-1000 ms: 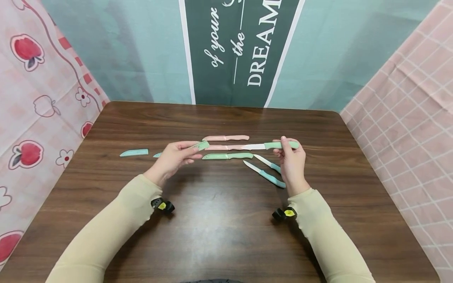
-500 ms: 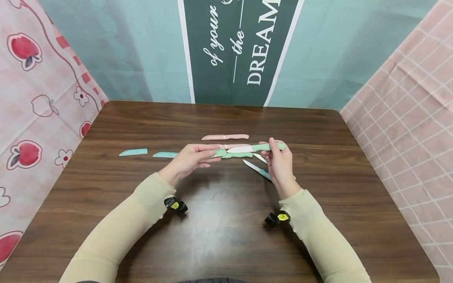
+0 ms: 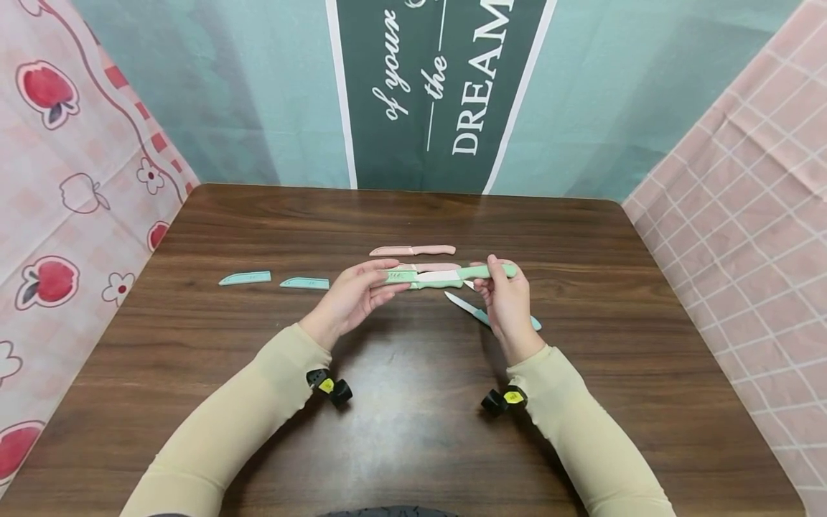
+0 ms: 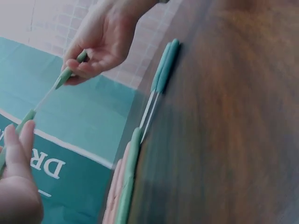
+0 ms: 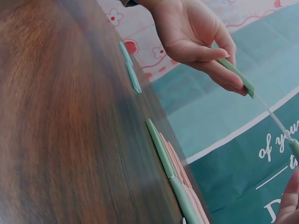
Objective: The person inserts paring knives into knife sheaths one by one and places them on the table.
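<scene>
In the head view my left hand (image 3: 352, 294) pinches a green knife sheath (image 3: 402, 276) between thumb and fingers. My right hand (image 3: 510, 309) grips the green handle of a paring knife (image 3: 481, 272), its white blade pointing left. The blade's tip end is inside the sheath mouth, while a stretch of blade (image 5: 273, 116) still shows between sheath and handle in the right wrist view. Both are held up above the table. Below them lies a sheathed green knife (image 4: 128, 182), partly covered in the head view. Two unsheathed blue knives (image 4: 164, 65) lie near my right hand.
Two pink sheathed knives lie behind the green one, the farther pink knife (image 3: 413, 250) fully visible. Two blue sheaths, one at far left (image 3: 245, 278) and another blue sheath (image 3: 304, 283) nearer my left hand, rest on the brown wooden table (image 3: 400, 445). Cloths hang around it.
Both hands have come together, the left moving right with the sheath and the right moving left with the knife. The blade's tip has entered the sheath.
</scene>
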Tool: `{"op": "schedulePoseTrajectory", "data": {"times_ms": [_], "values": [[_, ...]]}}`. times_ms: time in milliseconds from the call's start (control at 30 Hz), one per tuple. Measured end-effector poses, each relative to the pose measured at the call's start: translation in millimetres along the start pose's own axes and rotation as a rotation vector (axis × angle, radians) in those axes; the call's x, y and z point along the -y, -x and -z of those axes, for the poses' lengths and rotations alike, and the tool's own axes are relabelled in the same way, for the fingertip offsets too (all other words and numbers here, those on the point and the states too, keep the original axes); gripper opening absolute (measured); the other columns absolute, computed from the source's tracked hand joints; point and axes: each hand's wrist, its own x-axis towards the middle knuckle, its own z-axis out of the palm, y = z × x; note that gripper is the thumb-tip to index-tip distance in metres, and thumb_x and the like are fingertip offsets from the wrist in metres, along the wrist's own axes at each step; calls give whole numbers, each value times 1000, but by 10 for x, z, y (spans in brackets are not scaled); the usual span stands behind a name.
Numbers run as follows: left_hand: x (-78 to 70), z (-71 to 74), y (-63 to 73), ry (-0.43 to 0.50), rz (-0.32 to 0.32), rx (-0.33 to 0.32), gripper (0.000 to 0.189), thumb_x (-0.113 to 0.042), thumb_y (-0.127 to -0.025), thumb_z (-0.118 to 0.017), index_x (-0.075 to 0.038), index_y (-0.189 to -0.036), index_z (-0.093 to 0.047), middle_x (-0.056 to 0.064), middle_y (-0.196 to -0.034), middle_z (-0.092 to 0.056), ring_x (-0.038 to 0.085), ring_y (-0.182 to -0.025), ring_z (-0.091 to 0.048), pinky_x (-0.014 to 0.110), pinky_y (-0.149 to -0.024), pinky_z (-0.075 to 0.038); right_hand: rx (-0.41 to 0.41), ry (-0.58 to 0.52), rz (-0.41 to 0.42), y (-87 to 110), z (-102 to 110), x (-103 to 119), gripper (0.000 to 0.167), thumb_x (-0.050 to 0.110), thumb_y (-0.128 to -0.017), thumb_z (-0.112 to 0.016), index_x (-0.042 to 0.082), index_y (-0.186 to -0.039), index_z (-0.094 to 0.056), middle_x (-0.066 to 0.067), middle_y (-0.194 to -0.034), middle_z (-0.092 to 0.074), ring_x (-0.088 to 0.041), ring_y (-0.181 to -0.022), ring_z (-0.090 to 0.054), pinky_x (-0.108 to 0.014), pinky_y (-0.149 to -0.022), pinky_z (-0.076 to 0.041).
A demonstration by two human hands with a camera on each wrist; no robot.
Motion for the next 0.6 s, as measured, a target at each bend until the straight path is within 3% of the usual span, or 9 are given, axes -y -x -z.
{"op": "schedulePoseTrajectory", "data": {"times_ms": [233,600], "values": [[103,-59,21,203,-39,-37,42,-7,-100,-40,13,-136,-32,13,-101,-65,18,-88,-67,14,-66,-52,-39,-15,44,28,-14,-52,16,13,-98,-48,4,-85,-47,-4,-73,-68,-6,-53,-60,-14,-51,-50],[132,-123,20,156,-90,-126,40,-9,-101,-41,14,-133,-36,9,-94,-68,15,-83,-68,11,-60,-51,-89,-3,39,66,-23,-110,18,15,-98,-48,4,-84,-47,-3,-72,-69,-5,-53,-60,-13,-51,-49]]}}
